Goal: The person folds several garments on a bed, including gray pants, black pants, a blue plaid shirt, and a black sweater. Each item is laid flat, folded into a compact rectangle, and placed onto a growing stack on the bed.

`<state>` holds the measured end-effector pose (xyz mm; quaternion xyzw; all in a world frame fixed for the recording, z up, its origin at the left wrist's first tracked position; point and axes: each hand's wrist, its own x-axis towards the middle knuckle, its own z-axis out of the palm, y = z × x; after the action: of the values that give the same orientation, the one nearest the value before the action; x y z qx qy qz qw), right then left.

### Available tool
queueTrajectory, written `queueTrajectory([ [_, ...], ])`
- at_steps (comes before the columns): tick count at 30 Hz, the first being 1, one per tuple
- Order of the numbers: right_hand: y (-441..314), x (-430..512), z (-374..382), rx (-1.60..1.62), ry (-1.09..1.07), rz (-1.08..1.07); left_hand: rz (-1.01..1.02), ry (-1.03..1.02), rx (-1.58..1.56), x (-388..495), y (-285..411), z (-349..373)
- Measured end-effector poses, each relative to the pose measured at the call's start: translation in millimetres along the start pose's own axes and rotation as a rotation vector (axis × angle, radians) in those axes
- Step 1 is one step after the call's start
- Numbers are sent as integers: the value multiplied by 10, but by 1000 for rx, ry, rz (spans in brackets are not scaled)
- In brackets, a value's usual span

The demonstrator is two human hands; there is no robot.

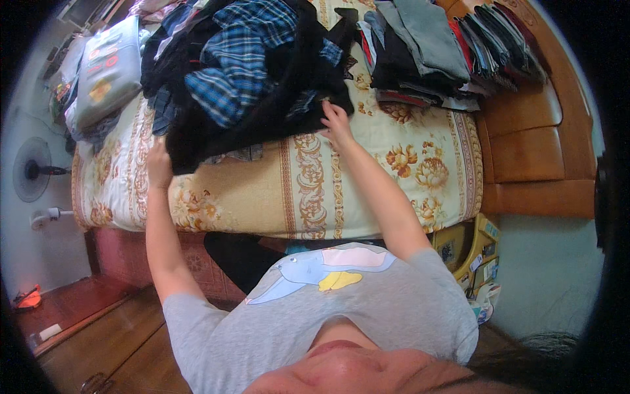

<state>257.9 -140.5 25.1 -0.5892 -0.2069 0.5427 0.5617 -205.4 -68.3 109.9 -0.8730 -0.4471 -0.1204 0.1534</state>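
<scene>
My left hand (160, 163) is closed on the near left edge of a black garment (231, 129) spread over the bed. At its near right edge, my right hand (337, 127) touches the cloth, its fingers apart. A blue plaid shirt (231, 74) lies crumpled on top of the black cloth and partly tangled with it. A bit of grey checked cloth (246, 153) shows from under the near edge. The far part of this heap runs out of the top of the view.
Folded clothes (428, 44) are stacked on the right side of the bed (364, 197). More stand in a row (502, 44) against the wooden headboard (526, 147). A grey printed cushion (108, 74) lies on the left, near a fan (32, 170). Below the headboard stands a yellow shelf (472, 256).
</scene>
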Motion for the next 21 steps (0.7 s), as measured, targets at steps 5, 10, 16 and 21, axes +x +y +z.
queueTrajectory([
  [5,-498,141,1181,-60,9,95,-380,349,-342,-304,-169,596],
  [10,-292,415,1580,-401,153,30,-1629,415,-1772,-576,700,883],
  [16,17,579,1023,-314,-87,-65,-1520,286,-2396,-74,1217,532],
  [21,-163,302,1210,-287,-34,-255,-1855,678,-2092,328,1368,674],
])
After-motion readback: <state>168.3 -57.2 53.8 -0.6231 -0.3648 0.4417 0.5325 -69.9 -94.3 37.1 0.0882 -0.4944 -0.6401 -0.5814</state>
